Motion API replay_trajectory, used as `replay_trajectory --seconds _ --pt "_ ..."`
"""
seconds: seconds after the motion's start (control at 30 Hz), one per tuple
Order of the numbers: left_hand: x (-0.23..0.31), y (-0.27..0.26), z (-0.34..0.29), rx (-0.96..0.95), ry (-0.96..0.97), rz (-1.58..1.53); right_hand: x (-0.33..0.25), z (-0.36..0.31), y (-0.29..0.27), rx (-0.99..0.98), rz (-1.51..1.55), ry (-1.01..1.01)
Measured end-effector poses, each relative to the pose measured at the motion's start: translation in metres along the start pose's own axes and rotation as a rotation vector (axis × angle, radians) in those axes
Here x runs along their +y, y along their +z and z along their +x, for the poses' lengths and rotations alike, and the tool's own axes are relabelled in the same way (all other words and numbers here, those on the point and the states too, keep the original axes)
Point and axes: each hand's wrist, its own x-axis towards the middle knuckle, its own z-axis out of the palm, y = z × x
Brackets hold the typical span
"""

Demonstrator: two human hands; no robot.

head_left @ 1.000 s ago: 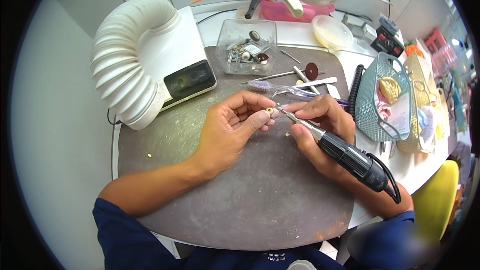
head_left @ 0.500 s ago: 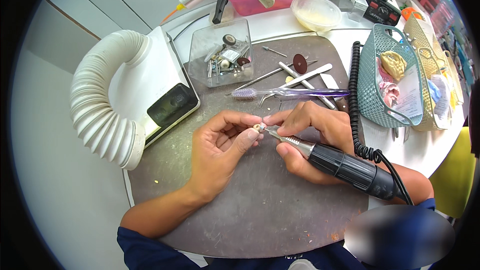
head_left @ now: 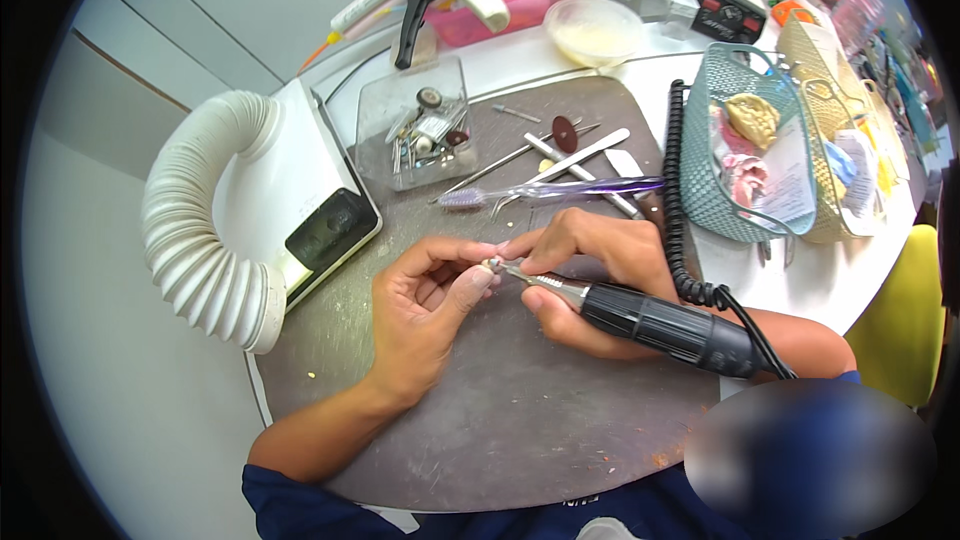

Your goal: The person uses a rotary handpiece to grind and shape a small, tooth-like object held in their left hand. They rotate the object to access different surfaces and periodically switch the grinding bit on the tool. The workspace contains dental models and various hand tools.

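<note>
Closer together than a second ago, the left hand [head_left: 415, 300] and right hand [head_left: 612, 252] now meet at the fingertips, with the tip of the black-and-silver handpiece [head_left: 660, 327] brought right up to the small beige piece [head_left: 490, 265]. That piece is pinched between the left thumb and fingers, above the middle of the grey worktop [head_left: 560, 430]; whether the tip touches it is too small to tell. The right hand is clamped around the handpiece's silver front. Just beyond the hands lies a purple toothbrush [head_left: 570, 187]; far left of it stands a clear box [head_left: 385, 100] of small tools.
</note>
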Motion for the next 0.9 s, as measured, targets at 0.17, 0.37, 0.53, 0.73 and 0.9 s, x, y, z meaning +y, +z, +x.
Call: replay_trajectory --seconds 0.17,0.37,0.53,0.73,0.9 --pt "0.0012 0.0021 0.0020 0.001 0.020 0.023 0.0034 -0.0013 0.0011 0.030 0.008 -0.018" --pt "0.0006 0.0030 0.0010 0.008 0.031 0.012 0.0008 -0.0028 0.0026 0.052 0.008 -0.014" --pt "0.0003 0.0025 -0.0001 0.002 0.016 0.022 0.0042 -0.0057 0.0043 0.056 -0.012 -0.015" --pt "-0.0033 -0.0004 0.0009 -0.016 0.047 0.025 0.0024 -0.0056 0.0058 0.056 -0.030 0.001" --pt "-0.0018 0.0010 0.0017 -0.015 0.044 0.032 -0.0017 -0.0048 -0.0012 -0.076 -0.046 0.077"
